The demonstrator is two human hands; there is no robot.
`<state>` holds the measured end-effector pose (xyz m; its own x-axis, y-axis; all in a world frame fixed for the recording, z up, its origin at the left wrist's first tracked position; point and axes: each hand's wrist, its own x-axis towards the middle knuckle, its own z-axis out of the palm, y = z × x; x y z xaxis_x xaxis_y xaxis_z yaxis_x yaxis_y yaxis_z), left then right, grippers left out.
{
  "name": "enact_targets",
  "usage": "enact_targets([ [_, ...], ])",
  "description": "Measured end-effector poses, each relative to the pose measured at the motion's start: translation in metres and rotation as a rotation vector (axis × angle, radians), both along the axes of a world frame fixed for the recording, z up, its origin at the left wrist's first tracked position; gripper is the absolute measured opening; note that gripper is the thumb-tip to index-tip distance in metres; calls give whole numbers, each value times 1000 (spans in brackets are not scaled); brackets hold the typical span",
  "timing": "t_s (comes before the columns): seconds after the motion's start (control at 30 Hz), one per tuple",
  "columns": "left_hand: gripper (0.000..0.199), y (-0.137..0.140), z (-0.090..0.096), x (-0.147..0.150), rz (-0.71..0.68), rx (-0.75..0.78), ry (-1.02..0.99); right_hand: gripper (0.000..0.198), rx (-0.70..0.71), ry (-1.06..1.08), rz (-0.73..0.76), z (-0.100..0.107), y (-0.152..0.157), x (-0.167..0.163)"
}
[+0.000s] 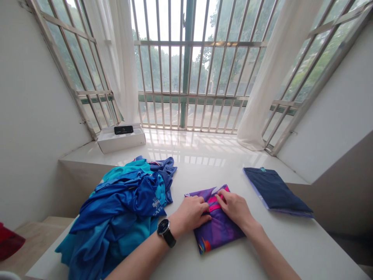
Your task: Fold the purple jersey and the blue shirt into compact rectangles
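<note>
A purple shirt [215, 229] with pink trim lies folded into a compact rectangle on the white table. My left hand [190, 212], with a black-strapped watch on its wrist, rests over the shirt's left side, its fingers curled on the pink fabric. From the right, my right hand [234, 206] pinches the pink trim near the top edge. Both sets of fingertips are close together, and the cloth under them is partly hidden. To the left spreads a loose heap of blue and turquoise clothes [125, 210]. On the right lies a flat, folded dark navy garment [275, 190].
A white box [122, 143] with a black phone [123, 129] on top stands at the back left of the table [201, 155]. Behind are a barred window [186, 70] and white curtains [262, 77]. Something red [10, 241] shows at the far left.
</note>
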<state>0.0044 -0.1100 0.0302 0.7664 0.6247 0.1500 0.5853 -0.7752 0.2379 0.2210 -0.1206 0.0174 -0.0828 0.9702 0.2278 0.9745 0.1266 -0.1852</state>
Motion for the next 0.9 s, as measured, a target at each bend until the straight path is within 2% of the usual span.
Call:
enact_targets([
  [0.17,23,-1,0,1,75,12,16,22,0,21,9,0,0,1],
  [0.33,24,-5,2,1,-22,0,30,23,-93,28,32,-1,1,3],
  [0.43,23,-8,3,1,-78,1,-1,21,-101,42,38,-2,1,3],
  [0.57,46,-12,1,1,-195,-6,-110,19,-96,45,35,-3,3,4],
  [0.7,73,-14,-2,-2,-273,-88,-88,20,-81,27,2,-1,5,7],
  [0.9,84,-26,-8,8,-221,-110,-58,22,26,59,-75,0,7,3],
])
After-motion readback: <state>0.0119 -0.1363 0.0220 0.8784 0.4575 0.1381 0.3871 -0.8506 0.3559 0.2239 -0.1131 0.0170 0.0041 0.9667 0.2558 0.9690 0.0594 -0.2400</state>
